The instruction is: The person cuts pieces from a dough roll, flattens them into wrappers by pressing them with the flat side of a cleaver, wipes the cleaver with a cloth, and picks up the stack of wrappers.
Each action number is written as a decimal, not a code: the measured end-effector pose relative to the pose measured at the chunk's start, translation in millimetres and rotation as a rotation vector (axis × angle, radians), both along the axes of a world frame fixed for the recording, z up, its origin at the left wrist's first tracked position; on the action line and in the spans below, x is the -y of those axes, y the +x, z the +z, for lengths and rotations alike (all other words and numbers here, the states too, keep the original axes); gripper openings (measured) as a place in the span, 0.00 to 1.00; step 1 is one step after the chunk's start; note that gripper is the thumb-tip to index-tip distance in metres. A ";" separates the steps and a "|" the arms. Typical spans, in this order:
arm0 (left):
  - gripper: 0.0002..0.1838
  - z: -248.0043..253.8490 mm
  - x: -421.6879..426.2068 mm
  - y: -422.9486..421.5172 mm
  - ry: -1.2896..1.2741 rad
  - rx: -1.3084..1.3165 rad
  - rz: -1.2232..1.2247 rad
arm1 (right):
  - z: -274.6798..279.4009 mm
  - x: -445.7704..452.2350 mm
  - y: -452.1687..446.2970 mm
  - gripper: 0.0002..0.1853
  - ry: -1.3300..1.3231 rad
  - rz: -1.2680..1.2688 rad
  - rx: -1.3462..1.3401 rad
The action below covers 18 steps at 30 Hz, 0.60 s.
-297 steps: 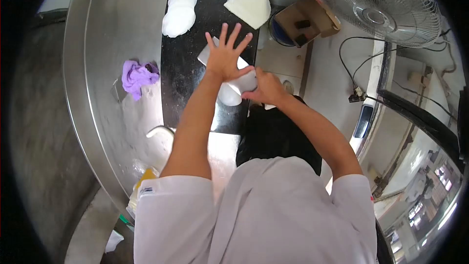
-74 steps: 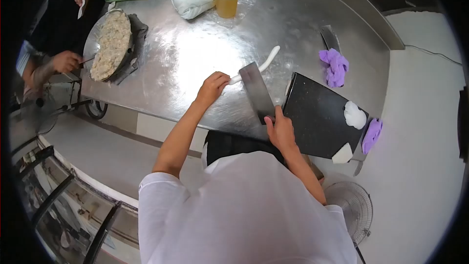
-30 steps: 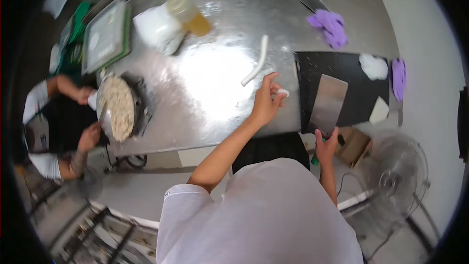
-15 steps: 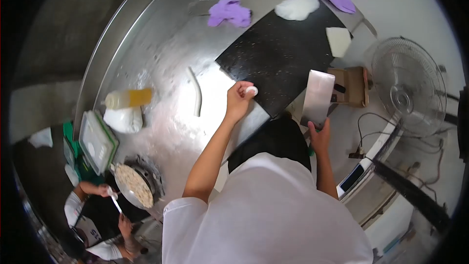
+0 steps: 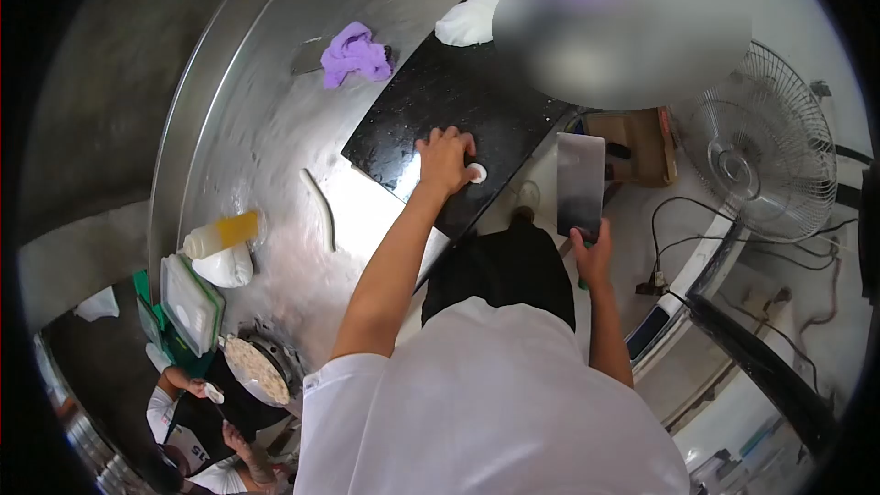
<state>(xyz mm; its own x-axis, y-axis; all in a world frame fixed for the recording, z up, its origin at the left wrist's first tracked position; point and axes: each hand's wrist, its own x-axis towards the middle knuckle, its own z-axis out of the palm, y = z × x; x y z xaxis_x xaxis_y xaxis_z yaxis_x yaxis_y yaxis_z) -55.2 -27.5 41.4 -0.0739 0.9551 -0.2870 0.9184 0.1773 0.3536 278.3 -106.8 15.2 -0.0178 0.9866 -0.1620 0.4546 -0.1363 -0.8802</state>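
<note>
My left hand [image 5: 446, 160] is over the black board [image 5: 412, 96], palm down, with its fingers apart. A small round white piece of dough [image 5: 477, 173] lies on the board beside my thumb, at the board's near edge. To the right, my right hand [image 5: 594, 255] grips a cleaver [image 5: 580, 185] with a broad rectangular blade, held off the table's edge. A long white roll of dough [image 5: 319, 211] lies on the steel table [image 5: 275, 128] left of my forearm. At the board's far end sits a larger white dough lump [image 5: 472, 16], partly covered by a blur.
Purple cloth [image 5: 356, 53] lies beyond the board. At left are a yellow bottle [image 5: 220, 235], a white bag [image 5: 225, 266], lidded trays [image 5: 191, 304] and a pan of filling [image 5: 257, 371]. A co-worker [image 5: 197, 426] works there. A fan [image 5: 733, 165] and cardboard box [image 5: 646, 151] stand right.
My left hand has moved onto the board; its fingers have spread from around the dough piece, which now lies on the board. The cleaver stays in my right hand. The view has shifted.
</note>
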 end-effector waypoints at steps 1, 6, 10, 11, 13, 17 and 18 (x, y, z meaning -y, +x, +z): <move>0.19 2.6 0.2 5.9 -0.018 0.002 -0.005 | 2.4 2.6 10.2 0.16 -0.009 0.057 0.138; 0.19 19.0 -10.4 13.8 -0.121 -0.091 0.046 | 1.8 -11.6 27.6 0.17 -0.043 0.070 0.036; 0.19 -11.5 -34.0 2.0 -0.272 0.154 0.006 | 9.1 -27.3 33.5 0.18 -0.032 0.074 0.055; 0.21 -22.6 -39.6 3.7 -0.060 0.361 0.094 | 7.7 -32.8 33.3 0.18 -0.032 0.082 0.053; 0.22 -24.0 -44.8 18.4 0.163 0.556 0.196 | 2.8 -43.6 26.9 0.18 0.182 0.025 0.009; 0.33 -19.1 -40.2 72.4 0.349 0.284 0.273 | -6.5 -81.4 34.8 0.19 -0.050 0.035 -0.145; 0.38 -19.1 -38.1 77.7 0.345 0.145 0.211 | 1.5 -94.2 34.2 0.18 -0.096 0.043 -0.179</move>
<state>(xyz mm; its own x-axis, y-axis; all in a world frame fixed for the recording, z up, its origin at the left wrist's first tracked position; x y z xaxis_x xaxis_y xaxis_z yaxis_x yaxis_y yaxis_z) 22.5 10.6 22.3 -0.2603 0.9652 0.0248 0.8111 0.2046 0.5479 312.4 -12.6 16.7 -0.0970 0.9646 -0.2452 0.2990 -0.2067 -0.9316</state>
